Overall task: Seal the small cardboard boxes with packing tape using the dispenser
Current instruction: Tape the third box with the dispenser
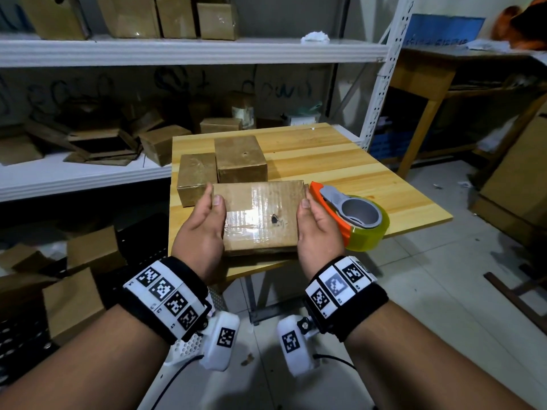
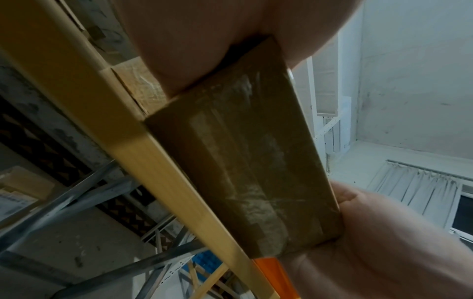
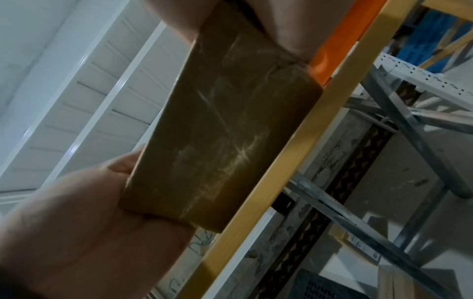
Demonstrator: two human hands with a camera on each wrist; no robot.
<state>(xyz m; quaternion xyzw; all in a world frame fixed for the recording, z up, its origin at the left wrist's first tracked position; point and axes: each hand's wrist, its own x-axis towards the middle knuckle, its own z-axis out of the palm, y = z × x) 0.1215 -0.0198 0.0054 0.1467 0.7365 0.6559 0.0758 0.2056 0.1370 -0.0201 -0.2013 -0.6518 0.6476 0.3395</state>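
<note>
A flat cardboard box with clear tape across its top is held over the near edge of the wooden table. My left hand grips its left end, thumb on top. Gripping the right end the same way is my right hand. The wrist views show the box's taped underside between both palms. The tape dispenser, orange and grey with a yellowish roll, lies on the table just right of my right hand. Two more small boxes stand behind the held one.
White metal shelving with many cardboard boxes stands behind and left of the table. Loose boxes lie on the floor at the left. A wooden desk is at the back right. The table's right half is bare wood.
</note>
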